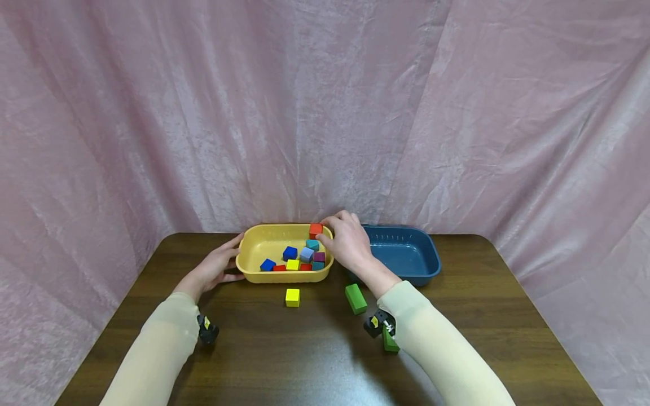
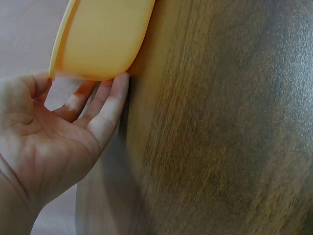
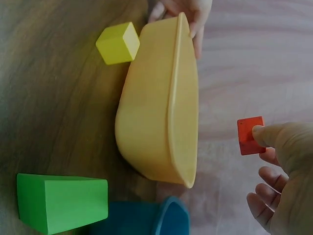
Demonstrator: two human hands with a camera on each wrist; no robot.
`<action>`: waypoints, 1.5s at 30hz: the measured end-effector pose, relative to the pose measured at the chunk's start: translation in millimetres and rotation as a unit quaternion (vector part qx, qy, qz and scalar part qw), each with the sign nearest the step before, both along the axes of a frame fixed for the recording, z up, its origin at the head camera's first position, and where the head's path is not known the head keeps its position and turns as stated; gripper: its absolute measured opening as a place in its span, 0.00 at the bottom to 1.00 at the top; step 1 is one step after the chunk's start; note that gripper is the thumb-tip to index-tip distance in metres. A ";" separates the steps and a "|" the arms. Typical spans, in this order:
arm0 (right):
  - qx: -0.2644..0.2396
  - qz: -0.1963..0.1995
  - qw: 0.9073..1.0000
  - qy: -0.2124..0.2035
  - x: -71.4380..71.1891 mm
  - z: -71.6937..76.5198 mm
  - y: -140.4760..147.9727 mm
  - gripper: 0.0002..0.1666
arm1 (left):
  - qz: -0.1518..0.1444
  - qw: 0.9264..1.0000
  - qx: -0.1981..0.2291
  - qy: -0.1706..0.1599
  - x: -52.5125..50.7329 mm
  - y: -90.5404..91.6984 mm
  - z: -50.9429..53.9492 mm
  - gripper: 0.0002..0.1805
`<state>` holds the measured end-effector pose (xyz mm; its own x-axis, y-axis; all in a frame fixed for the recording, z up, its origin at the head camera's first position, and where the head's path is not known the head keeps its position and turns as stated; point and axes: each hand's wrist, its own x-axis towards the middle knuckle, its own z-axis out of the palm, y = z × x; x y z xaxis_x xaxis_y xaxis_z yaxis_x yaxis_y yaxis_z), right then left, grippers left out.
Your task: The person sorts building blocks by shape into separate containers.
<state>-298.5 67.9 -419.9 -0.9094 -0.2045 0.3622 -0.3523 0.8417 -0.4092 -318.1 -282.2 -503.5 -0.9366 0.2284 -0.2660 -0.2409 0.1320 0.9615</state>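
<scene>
My right hand (image 1: 350, 239) pinches a red cube (image 1: 316, 230) between thumb and fingers, above the right end of a yellow plastic basin (image 1: 261, 276). In the right wrist view the red block (image 3: 251, 136) is clear of the basin's rim. My left hand (image 1: 215, 266) touches the basin's left end, its fingers extended; the left wrist view has the thumb at the rim and fingertips against the outer wall (image 2: 110, 41). Inside the basin lie several blocks, among them a blue cube (image 1: 290, 253), a yellow cube (image 1: 292, 265) and a purple block (image 1: 319, 257).
A dark blue basin (image 1: 429, 248) stands to the right, partly behind my right hand. In front of the basins a yellow cube (image 1: 292, 298) and a green block (image 1: 356, 299) lie on the wooden table (image 1: 264, 355). Another green block (image 1: 390, 341) is partly hidden by my right sleeve. A pink curtain hangs behind.
</scene>
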 end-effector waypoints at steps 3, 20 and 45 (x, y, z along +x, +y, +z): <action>0.008 -0.007 1.000 -0.007 -4.8 -3.6 -0.5 0.22 | -0.002 1.000 -0.002 0.000 0.0 0.5 -0.4 0.34; 0.060 -0.021 0.998 -0.026 -23.8 -21.3 -9.3 0.23 | -0.001 1.000 0.001 0.002 -0.5 0.7 1.4 0.34; 0.023 0.013 1.000 -0.007 -3.7 -11.7 -7.4 0.25 | -0.002 1.000 -0.002 0.000 -1.6 0.6 0.5 0.33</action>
<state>-302.2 60.5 -431.6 -0.9084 -0.2452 0.3386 -0.3694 0.8500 -0.3755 -319.7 -281.6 -503.0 -0.9357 0.2304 -0.2672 -0.2406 0.1373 0.9609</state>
